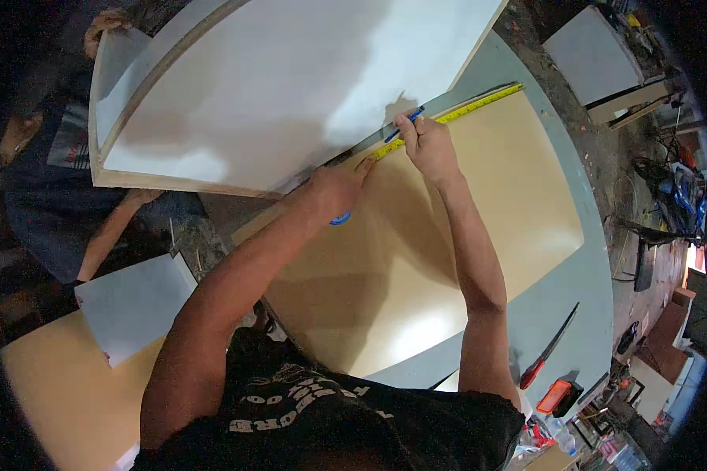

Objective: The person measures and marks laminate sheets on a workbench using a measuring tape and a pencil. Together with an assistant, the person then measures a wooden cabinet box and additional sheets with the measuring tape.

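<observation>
- A tan board (456, 235) lies flat on a grey-green worktable (581, 290); the board's far edge runs along a yellow tape measure (463, 110) stretched diagonally across it.
- A large white panel (291, 86) with a pale wood edge overlaps the far side of the tan board, its lower edge just beside the tape; between panel and tape only a narrow strip stays open.
- To the right of the tan board the table shows a bare band, with open room on the board itself below both forearms.
- The right hand (428, 145) is closed in a writing grip around a blue pen (404, 124), whose tip meets the board close beside the tape.
- The left hand (334, 188) presses flat, fingers extended toward the tape, with a blue tape case (340, 219) showing under the palm; whether the fingers wrap it I cannot tell.
- Another person's hand (106, 23) grips the white panel's far left corner, and their forearm (114, 228) passes under its lower edge.
- A red-handled saw (550, 345) lies on the table's near right band, well apart from the hands, with an orange tool (558, 395) near its handle.
- A smaller white sheet (133, 306) rests on another tan board (63, 392) at lower left.
- Surfaces are smooth and matte; the white panel is glossier.
</observation>
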### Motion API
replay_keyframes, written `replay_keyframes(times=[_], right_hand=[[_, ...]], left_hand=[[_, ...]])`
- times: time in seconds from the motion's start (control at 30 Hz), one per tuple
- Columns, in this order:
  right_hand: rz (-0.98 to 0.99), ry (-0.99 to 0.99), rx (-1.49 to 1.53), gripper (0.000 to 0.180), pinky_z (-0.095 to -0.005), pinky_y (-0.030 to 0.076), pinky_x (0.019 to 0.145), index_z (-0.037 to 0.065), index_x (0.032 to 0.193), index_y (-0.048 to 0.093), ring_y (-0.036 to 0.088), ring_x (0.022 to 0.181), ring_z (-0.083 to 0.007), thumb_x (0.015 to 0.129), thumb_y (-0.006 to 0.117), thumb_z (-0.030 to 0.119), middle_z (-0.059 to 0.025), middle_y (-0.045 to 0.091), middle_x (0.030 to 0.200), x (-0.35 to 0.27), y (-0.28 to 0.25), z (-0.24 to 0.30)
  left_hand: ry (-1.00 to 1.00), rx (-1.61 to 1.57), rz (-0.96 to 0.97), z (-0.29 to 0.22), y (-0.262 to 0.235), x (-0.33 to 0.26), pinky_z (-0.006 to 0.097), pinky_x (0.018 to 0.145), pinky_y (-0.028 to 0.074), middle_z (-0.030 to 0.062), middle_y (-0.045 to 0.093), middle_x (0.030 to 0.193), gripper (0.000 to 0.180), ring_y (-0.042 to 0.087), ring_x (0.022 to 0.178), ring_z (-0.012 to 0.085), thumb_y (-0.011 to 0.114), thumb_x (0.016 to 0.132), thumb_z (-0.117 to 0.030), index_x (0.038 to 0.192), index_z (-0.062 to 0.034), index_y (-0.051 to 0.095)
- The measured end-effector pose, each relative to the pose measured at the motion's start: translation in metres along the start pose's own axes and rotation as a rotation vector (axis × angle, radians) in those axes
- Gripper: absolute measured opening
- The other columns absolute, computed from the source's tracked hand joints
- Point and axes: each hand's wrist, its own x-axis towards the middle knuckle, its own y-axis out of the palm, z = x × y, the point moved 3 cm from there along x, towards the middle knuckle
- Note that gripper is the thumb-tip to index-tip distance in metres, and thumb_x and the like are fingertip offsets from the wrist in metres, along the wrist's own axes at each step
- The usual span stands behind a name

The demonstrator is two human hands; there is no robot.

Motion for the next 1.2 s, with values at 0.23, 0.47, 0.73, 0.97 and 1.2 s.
replay_keyframes(times=[0.23, 0.47, 0.73, 0.97, 1.2], right_hand=[[0.035, -0.065, -0.101, 0.027, -0.0414, 0.050, 0.058, -0.005, 0.088, 0.067, 0.064, 0.063, -0.0376, 0.099, 0.060, 0.019, -0.0225, 0.064, 0.076, -0.008, 0.000, -0.008], [0.050, -0.059, -0.103, 0.023, -0.0424, 0.051, 0.059, -0.002, 0.090, 0.067, 0.064, 0.066, -0.0390, 0.098, 0.060, 0.019, -0.0221, 0.065, 0.076, -0.008, 0.004, -0.008], [0.015, -0.104, -0.135, 0.022, -0.0426, 0.051, 0.057, -0.001, 0.091, 0.067, 0.064, 0.064, -0.0393, 0.098, 0.062, 0.019, -0.0219, 0.064, 0.075, -0.001, 0.010, -0.007], [-0.058, -0.015, -0.155, 0.019, -0.0403, 0.051, 0.060, -0.001, 0.090, 0.067, 0.064, 0.065, -0.0350, 0.098, 0.061, 0.016, -0.0193, 0.064, 0.074, -0.021, -0.020, 0.001], [-0.574, 0.499, 0.206, 0.036, -0.0327, 0.049, 0.068, -0.004, 0.089, 0.062, 0.055, 0.075, -0.0138, 0.105, 0.045, 0.024, -0.0050, 0.058, 0.078, -0.147, -0.069, 0.042]], left_hand=[[0.022, 0.066, -0.010, -0.013, -0.011, -0.007, 0.045, 0.067, 0.058, 0.0159, 0.073, 0.103, 0.071, 0.073, 0.086, 0.0314, 0.049, 0.093, -0.013, 0.158, -0.0175, 0.022], [0.018, -0.058, -0.061, -0.010, -0.009, -0.004, 0.046, 0.067, 0.058, 0.0158, 0.072, 0.105, 0.069, 0.073, 0.083, 0.0321, 0.049, 0.094, -0.020, 0.158, -0.0197, 0.023], [0.047, -0.061, -0.169, -0.005, 0.001, -0.002, 0.050, 0.070, 0.057, 0.0161, 0.073, 0.103, 0.066, 0.073, 0.083, 0.0330, 0.047, 0.096, -0.023, 0.158, -0.0194, 0.024], [0.033, -0.079, 0.031, -0.017, -0.004, 0.004, 0.052, 0.069, 0.058, 0.0211, 0.067, 0.121, 0.078, 0.073, 0.086, 0.0343, 0.053, 0.092, -0.020, 0.160, -0.0225, 0.014], [0.265, -0.128, -0.447, 0.007, 0.031, -0.009, 0.047, 0.070, 0.056, 0.0185, 0.069, 0.086, 0.075, 0.069, 0.075, 0.0310, 0.049, 0.090, -0.021, 0.159, -0.0210, 0.021]])
